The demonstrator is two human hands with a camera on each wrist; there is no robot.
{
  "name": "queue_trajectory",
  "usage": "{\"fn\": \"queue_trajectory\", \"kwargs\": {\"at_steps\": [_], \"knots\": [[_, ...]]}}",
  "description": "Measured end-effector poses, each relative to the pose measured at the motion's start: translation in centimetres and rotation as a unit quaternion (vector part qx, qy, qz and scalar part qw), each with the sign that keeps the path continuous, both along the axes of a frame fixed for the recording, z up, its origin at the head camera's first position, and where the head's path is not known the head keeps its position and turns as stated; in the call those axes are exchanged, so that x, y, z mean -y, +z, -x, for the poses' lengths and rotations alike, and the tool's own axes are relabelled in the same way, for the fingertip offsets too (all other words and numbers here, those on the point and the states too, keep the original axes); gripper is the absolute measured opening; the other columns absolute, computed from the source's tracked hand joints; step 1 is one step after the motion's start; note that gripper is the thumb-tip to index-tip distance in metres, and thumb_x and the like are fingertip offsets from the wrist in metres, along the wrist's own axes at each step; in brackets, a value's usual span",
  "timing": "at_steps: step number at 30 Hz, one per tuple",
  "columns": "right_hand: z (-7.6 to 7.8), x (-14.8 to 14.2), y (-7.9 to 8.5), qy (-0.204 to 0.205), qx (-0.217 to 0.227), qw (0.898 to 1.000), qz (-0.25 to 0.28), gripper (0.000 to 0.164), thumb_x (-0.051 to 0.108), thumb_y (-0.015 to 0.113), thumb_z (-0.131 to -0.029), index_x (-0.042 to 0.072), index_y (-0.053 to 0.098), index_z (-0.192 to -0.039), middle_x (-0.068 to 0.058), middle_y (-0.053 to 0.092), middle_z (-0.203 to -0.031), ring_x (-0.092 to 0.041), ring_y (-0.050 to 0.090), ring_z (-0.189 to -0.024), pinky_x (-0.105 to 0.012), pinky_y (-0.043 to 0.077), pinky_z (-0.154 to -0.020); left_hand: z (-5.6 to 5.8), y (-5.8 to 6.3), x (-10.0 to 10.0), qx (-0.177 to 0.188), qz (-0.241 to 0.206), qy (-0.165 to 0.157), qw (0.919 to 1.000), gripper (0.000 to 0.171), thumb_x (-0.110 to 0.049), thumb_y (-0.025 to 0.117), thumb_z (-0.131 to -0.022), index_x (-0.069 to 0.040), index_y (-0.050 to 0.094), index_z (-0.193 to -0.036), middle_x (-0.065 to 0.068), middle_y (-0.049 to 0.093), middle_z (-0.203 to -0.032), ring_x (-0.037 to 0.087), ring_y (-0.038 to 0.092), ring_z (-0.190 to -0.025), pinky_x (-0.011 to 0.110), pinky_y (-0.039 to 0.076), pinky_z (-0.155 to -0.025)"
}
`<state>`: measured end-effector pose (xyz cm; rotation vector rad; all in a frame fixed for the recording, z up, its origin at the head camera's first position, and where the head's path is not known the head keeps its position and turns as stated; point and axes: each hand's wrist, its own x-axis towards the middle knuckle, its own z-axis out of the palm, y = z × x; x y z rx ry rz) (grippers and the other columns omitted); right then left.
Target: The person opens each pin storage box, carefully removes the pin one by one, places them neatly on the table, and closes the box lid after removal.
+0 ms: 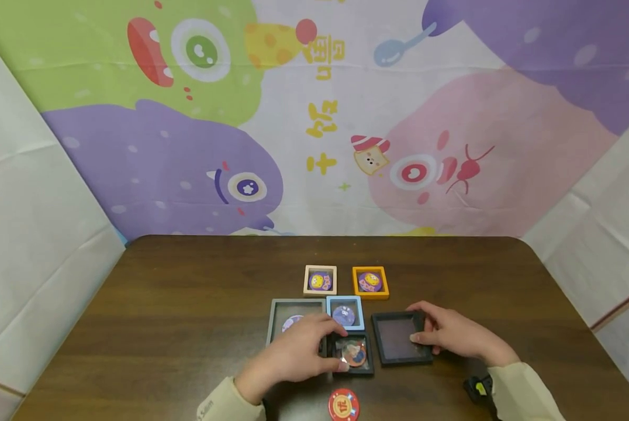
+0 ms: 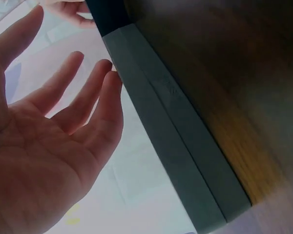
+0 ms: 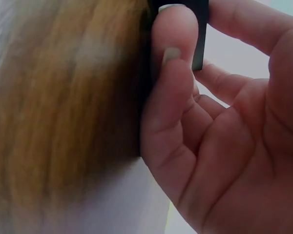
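Observation:
My left hand (image 1: 304, 346) reaches over a grey square frame (image 1: 280, 310) and covers much of it. Its thumb and forefinger are spread about a small black frame (image 1: 368, 371) with a round picture badge (image 1: 353, 354); in the left wrist view the fingers look loose and apart, beside the edge of the grey frame (image 2: 161, 131). A larger black frame (image 1: 396, 339), with no badge visible inside, lies to the right. My right hand (image 1: 453, 331) pinches its right side, thumb on the front and forefinger by the far corner; curled fingers (image 3: 168, 112) show in the right wrist view.
A light-blue frame (image 1: 360, 316) touches the small black one. Farther back stand a cream frame (image 1: 306, 280) and an orange frame (image 1: 385, 286), each with a badge. A red round badge (image 1: 343, 404) lies near the front. The brown table (image 1: 151, 327) meets a cartoon-printed cloth (image 1: 325, 204).

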<state>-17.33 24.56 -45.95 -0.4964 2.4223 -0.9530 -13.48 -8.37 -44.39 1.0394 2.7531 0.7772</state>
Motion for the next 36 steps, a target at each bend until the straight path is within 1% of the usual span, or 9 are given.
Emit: {"fn": "queue_trajectory", "kwargs": {"at_steps": [2, 5, 11, 21, 25, 28, 31, 33, 36], "knots": [[0.0, 0.0, 0.1, 0.004, -0.004, 1.000, -0.003, 0.060, 0.042, 0.061, -0.084, 0.014, 0.041, -0.133, -0.006, 0.053, -0.075, -0.021, 0.054, -0.058, -0.032, 0.042, -0.051, -0.1, 0.0, -0.2, -0.016, 0.026, 0.003, 0.9995, 0.051, -0.052, 0.068, -0.073, -0.021, 0.060, -0.112, -0.005, 0.054, -0.112, 0.011, 0.047, -0.106, 0.029, 0.039, -0.090], [0.0, 0.1, 0.2, 0.005, -0.009, 1.000, -0.008, 0.060, 0.043, 0.061, -0.084, 0.014, 0.041, -0.133, -0.006, 0.053, -0.075, -0.020, 0.053, -0.059, -0.031, 0.041, -0.052, -0.4, -0.1, -0.6, -0.019, 0.054, 0.014, 0.9983, 0.059, -0.053, 0.071, -0.069, -0.020, 0.058, -0.117, -0.005, 0.051, -0.114, 0.013, 0.043, -0.109, 0.030, 0.039, -0.090], [-0.1, 0.2, 0.4, 0.006, -0.013, 1.000, -0.011, 0.060, 0.043, 0.061, -0.084, 0.014, 0.041, -0.133, -0.005, 0.053, -0.075, -0.019, 0.053, -0.059, -0.031, 0.041, -0.052, -0.7, -0.2, -1.2, -0.029, 0.093, 0.018, 0.9951, 0.075, -0.058, 0.074, -0.062, -0.015, 0.056, -0.121, -0.005, 0.044, -0.107, 0.012, 0.038, -0.103, 0.026, 0.042, -0.083], [-0.3, 0.5, 0.8, 0.018, -0.024, 0.999, -0.020, 0.060, 0.044, 0.058, -0.086, 0.015, 0.040, -0.135, -0.005, 0.052, -0.075, -0.018, 0.052, -0.058, -0.031, 0.042, -0.053, -0.7, -0.3, -1.0, -0.066, 0.130, -0.001, 0.9893, 0.079, -0.062, 0.072, -0.062, -0.014, 0.056, -0.123, -0.005, 0.048, -0.107, 0.012, 0.038, -0.097, 0.024, 0.042, -0.079], [-0.3, 0.7, 1.0, 0.011, -0.020, 1.000, -0.021, 0.068, 0.045, 0.056, -0.087, 0.012, 0.031, -0.141, -0.005, 0.052, -0.076, -0.019, 0.052, -0.057, -0.032, 0.042, -0.053, -0.6, -0.1, -0.5, -0.076, 0.110, 0.014, 0.9909, 0.076, -0.062, 0.072, -0.061, -0.015, 0.058, -0.118, -0.007, 0.049, -0.107, 0.009, 0.044, -0.096, 0.026, 0.045, -0.076], [-0.4, 0.5, 1.1, -0.016, -0.030, 0.999, -0.031, 0.072, 0.045, 0.055, -0.088, 0.009, 0.025, -0.144, -0.005, 0.052, -0.074, -0.020, 0.052, -0.054, -0.033, 0.043, -0.053, -0.5, 0.3, 0.0, -0.080, 0.076, 0.020, 0.9936, 0.071, -0.062, 0.070, -0.062, -0.017, 0.059, -0.117, -0.009, 0.049, -0.105, 0.007, 0.049, -0.090, 0.028, 0.046, -0.074], [-0.7, 0.3, 1.5, -0.057, -0.076, 0.994, -0.062, 0.072, 0.045, 0.054, -0.089, 0.008, 0.026, -0.143, -0.002, 0.051, -0.073, -0.016, 0.047, -0.051, -0.032, 0.041, -0.051, -0.2, 1.0, 0.6, -0.077, 0.035, 0.026, 0.9960, 0.068, -0.062, 0.065, -0.067, -0.017, 0.058, -0.118, -0.009, 0.050, -0.109, 0.007, 0.052, -0.091, 0.029, 0.046, -0.078], [-0.9, 0.5, 2.0, -0.076, -0.128, 0.986, -0.071, 0.067, 0.045, 0.053, -0.090, 0.008, 0.030, -0.141, 0.002, 0.050, -0.072, -0.012, 0.044, -0.052, -0.030, 0.040, -0.051, -0.1, 1.5, 0.9, -0.076, 0.000, 0.037, 0.9964, 0.067, -0.063, 0.061, -0.071, -0.018, 0.057, -0.120, -0.009, 0.051, -0.114, 0.008, 0.052, -0.097, 0.029, 0.045, -0.082], [-1.6, 1.6, 2.9, -0.097, -0.195, 0.975, -0.036, 0.056, 0.046, 0.052, -0.090, 0.015, 0.039, -0.135, 0.005, 0.051, -0.075, -0.009, 0.045, -0.056, -0.028, 0.041, -0.053, 0.1, 2.2, 1.2, -0.072, -0.066, 0.051, 0.9940, 0.064, -0.064, 0.059, -0.073, -0.020, 0.056, -0.120, -0.009, 0.052, -0.118, 0.009, 0.054, -0.093, 0.025, 0.046, -0.077]]}}
